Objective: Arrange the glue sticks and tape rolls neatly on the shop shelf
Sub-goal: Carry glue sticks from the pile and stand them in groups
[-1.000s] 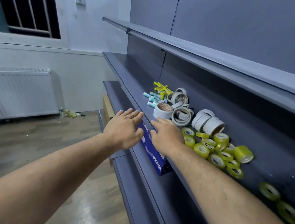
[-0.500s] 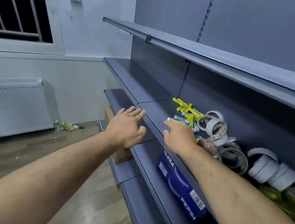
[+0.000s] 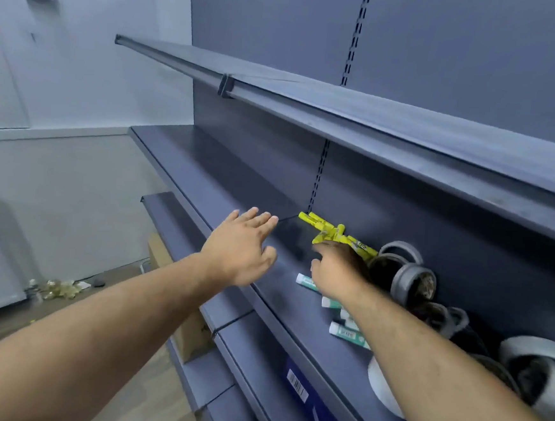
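Note:
A heap of yellow glue sticks lies at the back of the dark grey shelf. White-and-green glue sticks lie nearer the front edge, partly under my right forearm. Grey and white tape rolls crowd the shelf to the right, and a bigger roll sits at the far right. My right hand reaches into the yellow heap, its fingertips touching the sticks; I cannot see a grip. My left hand hovers flat with fingers straight above the bare shelf to the left.
An upper shelf overhangs the working shelf closely. A blue box sits on the shelf below, and a cardboard box stands lower down. Litter lies on the wooden floor by the wall.
The view has shifted left along the shelf. Both hands moved forward and up: the right hand went from the shelf's front edge to the yellow glue sticks, the left stays beside it.

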`<state>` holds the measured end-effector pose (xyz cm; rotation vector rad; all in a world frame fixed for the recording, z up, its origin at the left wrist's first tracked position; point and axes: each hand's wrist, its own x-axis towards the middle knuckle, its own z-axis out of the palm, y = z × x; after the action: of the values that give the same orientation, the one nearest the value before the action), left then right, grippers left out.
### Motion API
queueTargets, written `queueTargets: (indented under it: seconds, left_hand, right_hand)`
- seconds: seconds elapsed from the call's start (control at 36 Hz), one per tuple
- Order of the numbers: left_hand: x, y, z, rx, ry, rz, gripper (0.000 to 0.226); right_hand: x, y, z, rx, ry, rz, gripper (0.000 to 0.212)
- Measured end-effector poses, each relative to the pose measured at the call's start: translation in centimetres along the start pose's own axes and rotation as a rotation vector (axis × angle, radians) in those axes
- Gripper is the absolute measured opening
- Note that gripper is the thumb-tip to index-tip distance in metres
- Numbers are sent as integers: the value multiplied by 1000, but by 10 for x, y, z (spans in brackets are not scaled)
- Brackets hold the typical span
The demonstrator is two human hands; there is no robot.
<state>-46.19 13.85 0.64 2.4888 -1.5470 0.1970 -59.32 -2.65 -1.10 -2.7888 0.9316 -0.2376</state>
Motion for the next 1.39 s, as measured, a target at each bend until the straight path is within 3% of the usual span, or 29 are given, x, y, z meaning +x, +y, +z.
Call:
queueTargets:
  seconds: [0.14,0.25,0.33,0.39,0.47,0.58,0.67,0.81,0.97,1.08,1.19,1.28,1.39]
  left_hand:
    - [46,7,10,13,7,108,74]
    - [82,5,27,18,33,209,82]
    - [104,4,41,-3,15,284,77]
    - [120,2,55,-6,-15,313,66]
    - [146,-2,81,-45,-77,399,59]
    - [170,0,99,-43,-236,440,75]
    - [184,1,110,-35,-317,420,85]
    - [197,-5,120,-144,-426,472,67]
    - [200,-12,108,-114,-284,454,32]
    - [201,-19,104,-98,-220,470,30]
    - [206,-27,110,-129,-286,436,31]
    - [207,-31,111,-185,-296,420,17]
    - [208,-37,110,-231,-360,400,22]
  right_hand:
    - [31,15,5,-73,23,54,19]
    - [47,23,7,-105,85,90,18]
    - [59,28,12,-159,94,136,35]
    - [65,29,15,-194,89,166,44]
    - [71,29,20,-214,52,199,36]
    - [80,29,29,-251,26,224,46]
    - [87,26,32,-281,-9,232,40]
    - [95,19,35,-304,-71,293,44]
    - [101,14,33,-279,-40,310,36]
    - [103,6,36,-268,1,314,35]
    - [107,-1,41,-237,1,309,45]
    - [109,-6,41,-230,-54,290,50]
    - [109,-8,40,-199,-84,248,57]
